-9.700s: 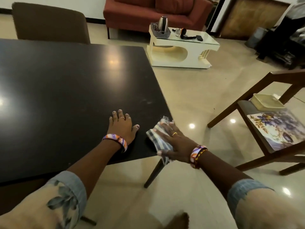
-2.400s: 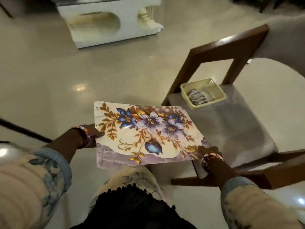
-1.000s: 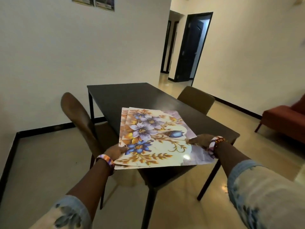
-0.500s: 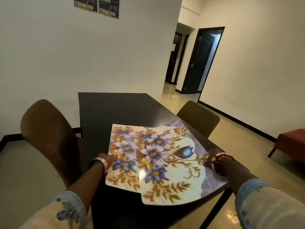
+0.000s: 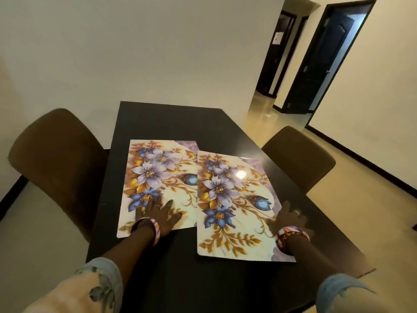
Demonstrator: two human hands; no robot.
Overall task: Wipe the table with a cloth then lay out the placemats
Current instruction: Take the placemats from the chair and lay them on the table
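On the dark desk [image 5: 158, 123] two floral placemats lie side by side, the right placemat [image 5: 234, 204] overlapping the edge of the left placemat [image 5: 158, 175]. Her left hand [image 5: 158, 213] rests flat on the left one, fingers spread. Her right hand [image 5: 291, 218] presses the other's right edge, fingers straight as far as the blur lets me see. Both sheets look thin, light, glossy and bendy, likely to skid; I'd slide them under a flat palm or pinch a corner.

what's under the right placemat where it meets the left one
The right placemat lies on the black table, its left edge overlapping the left placemat. How far the left one runs beneath is hidden.
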